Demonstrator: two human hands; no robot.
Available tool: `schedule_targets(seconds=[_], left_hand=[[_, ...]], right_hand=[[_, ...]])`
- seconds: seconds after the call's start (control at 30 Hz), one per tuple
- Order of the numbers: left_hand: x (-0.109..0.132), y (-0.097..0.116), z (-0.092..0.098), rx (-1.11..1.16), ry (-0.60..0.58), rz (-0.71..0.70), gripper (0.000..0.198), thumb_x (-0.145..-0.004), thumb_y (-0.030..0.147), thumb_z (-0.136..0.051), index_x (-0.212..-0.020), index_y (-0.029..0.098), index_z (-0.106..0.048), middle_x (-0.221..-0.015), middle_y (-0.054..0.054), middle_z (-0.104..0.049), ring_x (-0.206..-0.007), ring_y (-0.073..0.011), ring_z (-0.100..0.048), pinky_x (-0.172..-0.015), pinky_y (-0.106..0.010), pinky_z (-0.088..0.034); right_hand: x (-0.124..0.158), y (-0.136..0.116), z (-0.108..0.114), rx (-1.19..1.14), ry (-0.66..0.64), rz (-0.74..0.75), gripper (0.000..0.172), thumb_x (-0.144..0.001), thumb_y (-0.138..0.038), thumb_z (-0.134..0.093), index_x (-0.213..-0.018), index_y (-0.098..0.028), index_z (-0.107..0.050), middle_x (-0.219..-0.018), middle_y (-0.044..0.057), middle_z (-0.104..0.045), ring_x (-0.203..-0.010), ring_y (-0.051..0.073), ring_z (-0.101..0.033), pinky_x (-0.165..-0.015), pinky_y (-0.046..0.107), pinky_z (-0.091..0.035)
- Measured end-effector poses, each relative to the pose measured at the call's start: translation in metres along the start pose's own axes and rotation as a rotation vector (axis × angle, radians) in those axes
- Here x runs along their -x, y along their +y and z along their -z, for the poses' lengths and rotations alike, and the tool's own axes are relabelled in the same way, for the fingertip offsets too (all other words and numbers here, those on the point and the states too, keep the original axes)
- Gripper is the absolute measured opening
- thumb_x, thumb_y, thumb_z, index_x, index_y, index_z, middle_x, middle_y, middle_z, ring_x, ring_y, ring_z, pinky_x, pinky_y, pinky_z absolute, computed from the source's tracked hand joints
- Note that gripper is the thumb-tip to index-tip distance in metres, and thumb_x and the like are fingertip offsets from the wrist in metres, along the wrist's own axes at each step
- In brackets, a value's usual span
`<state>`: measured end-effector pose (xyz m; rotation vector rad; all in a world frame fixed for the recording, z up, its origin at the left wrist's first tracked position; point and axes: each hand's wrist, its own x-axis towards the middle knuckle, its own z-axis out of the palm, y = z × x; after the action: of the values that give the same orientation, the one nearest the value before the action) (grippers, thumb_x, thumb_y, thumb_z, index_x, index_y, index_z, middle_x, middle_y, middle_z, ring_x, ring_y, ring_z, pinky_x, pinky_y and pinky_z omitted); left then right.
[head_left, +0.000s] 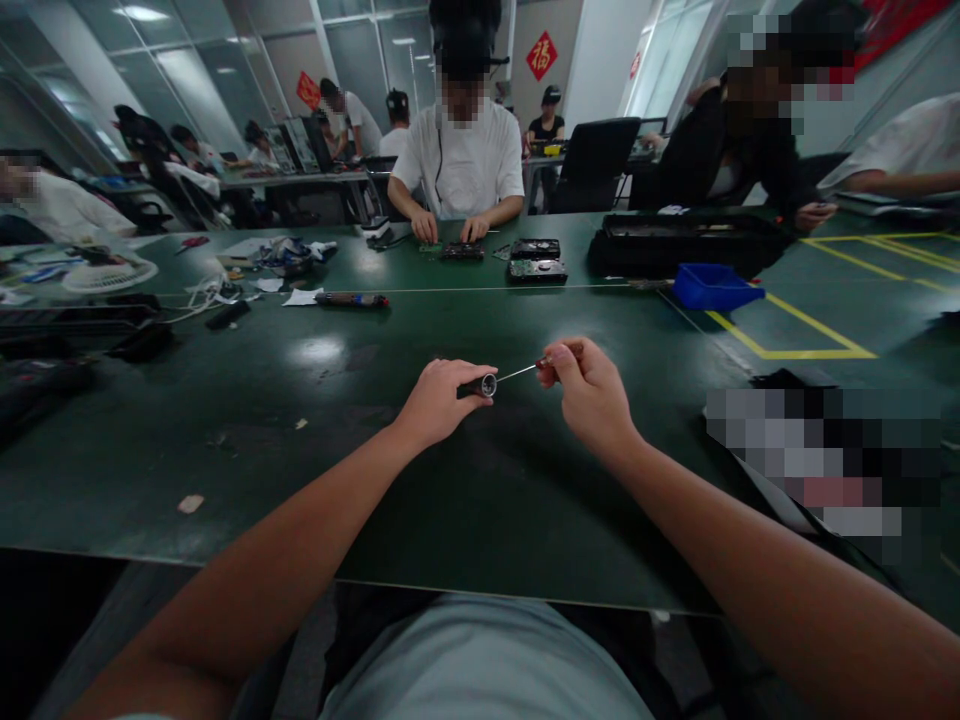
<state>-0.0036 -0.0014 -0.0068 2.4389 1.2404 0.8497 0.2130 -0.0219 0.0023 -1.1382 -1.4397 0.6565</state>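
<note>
Above the middle of the green table, my left hand (441, 398) is closed around a small black cylinder (488, 385) with a round, silvery ring-like end turned toward the camera. It looks like a flashlight, though most of its body is hidden in my fingers. My right hand (589, 390) grips the reddish handle of a screwdriver (517, 373). The thin metal shaft points left, and its tip meets or lies just beside the cylinder's round end; I cannot tell whether it is inside.
Across the green table (337, 500) a person in white handles a hard drive (462, 251). More hard drives (538, 270), a blue bin (716, 288) and a long black casing (682, 243) lie at the back. A dark tube-like tool (352, 299) and cables lie left.
</note>
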Motion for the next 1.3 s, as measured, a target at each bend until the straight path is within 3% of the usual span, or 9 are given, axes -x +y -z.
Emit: schedule_targets(seconds=[0.37, 0.7, 1.0, 1.13, 1.23, 1.3], left_hand=[[0.001, -0.005, -0.002, -0.051, -0.055, -0.004, 0.038, -0.083, 0.024, -0.075, -0.121, 0.028, -0.069, -0.119, -0.003, -0.071, -0.116, -0.0246, -0.060, -0.110, -0.053, -0.032], [-0.002, -0.009, -0.002, 0.004, -0.057, 0.053, 0.038, -0.081, 0.023, -0.076, -0.119, 0.026, -0.071, -0.119, -0.005, -0.071, -0.113, -0.0248, -0.062, -0.103, -0.046, -0.041], [0.000, -0.012, 0.002, 0.181, -0.006, 0.126, 0.040, -0.079, 0.025, -0.077, -0.118, 0.024, -0.070, -0.117, -0.005, -0.071, -0.110, -0.0234, -0.063, -0.102, -0.041, -0.046], [-0.003, -0.010, 0.004, 0.421, 0.061, 0.200, 0.039, -0.083, 0.023, -0.071, -0.121, 0.019, -0.065, -0.119, -0.009, -0.069, -0.110, -0.0226, -0.064, -0.101, -0.041, -0.047], [-0.005, -0.008, 0.006, 0.648, 0.101, 0.283, 0.035, -0.090, 0.024, -0.061, -0.124, 0.018, -0.058, -0.114, -0.009, -0.067, -0.098, -0.0190, -0.065, -0.091, -0.036, -0.051], [-0.005, -0.008, 0.008, 0.741, 0.107, 0.356, 0.032, -0.094, 0.030, -0.055, -0.123, 0.019, -0.054, -0.102, -0.008, -0.066, -0.083, -0.0161, -0.064, -0.076, -0.031, -0.052]], right_hand=[[-0.001, -0.005, 0.003, 0.148, -0.064, 0.014, 0.020, -0.097, -0.037, -0.045, -0.089, -0.022, -0.056, -0.072, 0.001, -0.065, -0.067, 0.018, -0.061, -0.067, 0.035, -0.047], [-0.001, -0.006, 0.003, 0.262, -0.015, 0.016, 0.020, -0.098, -0.036, -0.045, -0.087, -0.023, -0.056, -0.073, 0.002, -0.065, -0.069, 0.019, -0.061, -0.067, 0.035, -0.044], [0.000, -0.007, 0.005, 0.254, 0.010, 0.036, 0.020, -0.098, -0.036, -0.045, -0.091, -0.023, -0.057, -0.076, 0.002, -0.066, -0.071, 0.019, -0.062, -0.069, 0.035, -0.044], [0.000, -0.006, 0.005, 0.252, -0.016, 0.027, 0.021, -0.099, -0.038, -0.045, -0.092, -0.022, -0.058, -0.076, 0.002, -0.066, -0.072, 0.019, -0.062, -0.069, 0.035, -0.045], [0.000, -0.005, 0.006, 0.241, -0.040, 0.023, 0.023, -0.099, -0.039, -0.044, -0.093, -0.022, -0.058, -0.077, 0.003, -0.067, -0.073, 0.019, -0.063, -0.068, 0.035, -0.045], [0.001, -0.004, 0.006, 0.227, -0.048, 0.023, 0.023, -0.099, -0.039, -0.044, -0.094, -0.022, -0.058, -0.078, 0.003, -0.067, -0.073, 0.019, -0.063, -0.068, 0.035, -0.045]])
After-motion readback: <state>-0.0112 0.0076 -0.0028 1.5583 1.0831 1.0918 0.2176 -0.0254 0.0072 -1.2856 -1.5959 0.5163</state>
